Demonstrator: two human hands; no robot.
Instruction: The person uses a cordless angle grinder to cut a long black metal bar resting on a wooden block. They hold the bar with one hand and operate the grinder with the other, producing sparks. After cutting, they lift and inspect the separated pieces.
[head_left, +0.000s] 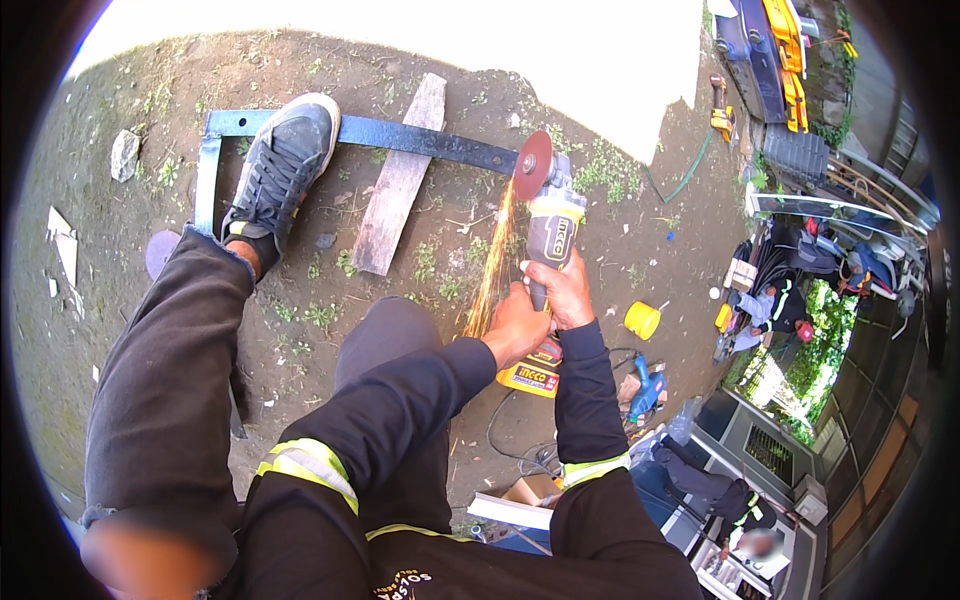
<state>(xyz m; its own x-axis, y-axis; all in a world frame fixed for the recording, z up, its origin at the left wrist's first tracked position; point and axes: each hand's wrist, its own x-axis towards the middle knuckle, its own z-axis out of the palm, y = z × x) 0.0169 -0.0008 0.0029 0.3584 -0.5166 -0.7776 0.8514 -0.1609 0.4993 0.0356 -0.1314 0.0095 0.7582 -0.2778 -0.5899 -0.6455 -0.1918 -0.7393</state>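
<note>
My left hand [518, 326] and my right hand [568, 287] are both closed around the grip of a cordless angle grinder [552, 232]. A yellow battery pack sits at its lower end. Its reddish cutting disc [534, 163] meets the right end of a dark flat metal bar [425, 140], and orange sparks [490, 265] stream down from there. My left shoe [285, 160] rests on the bar near its left corner, where a second metal length runs toward me. Under the bar lies a weathered wooden plank [390, 215].
On the dirt to the right are a yellow tub [642, 320], a blue power tool [647, 390] with cables, and a yellow-black cordless tool [721, 110]. A loose round disc [161, 253] lies left. Another person [735, 500] is at the lower right, with others farther off.
</note>
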